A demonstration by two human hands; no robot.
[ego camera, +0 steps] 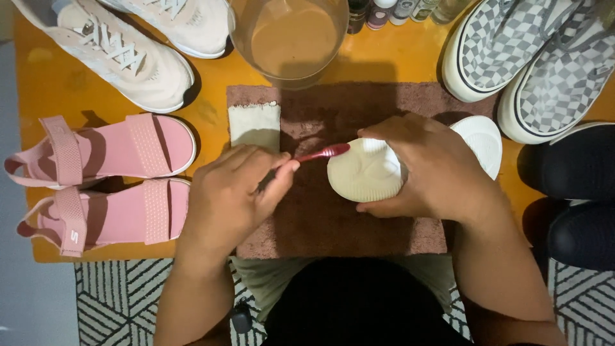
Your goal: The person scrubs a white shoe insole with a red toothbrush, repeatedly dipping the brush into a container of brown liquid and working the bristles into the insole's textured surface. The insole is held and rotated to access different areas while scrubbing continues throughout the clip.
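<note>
Seen from above, a white shoe (384,168) is held sole-up over a brown towel (339,218) spread at the middle of an orange desk (57,83). The right hand (426,170) is wrapped over the shoe's middle, its fingers clamped on the shoe's sides, so that the toe end points toward the left hand (230,195) and the heel shows beyond the wrist on the right. The shoe's long axis is laid across the view, left to right. A red toothbrush (320,153) is pinched in the closed fingers of the left hand, its handle angled up and to the right, and its head is set against the upper edge of the pale sole at the toe. The brush hand is thus placed just left of the shoe, the nearer of the two to the toe. Pink sandals (102,179), checkered slip-ons (532,57) and a bowl of cloudy water (291,38) are ranged around the towel.
</note>
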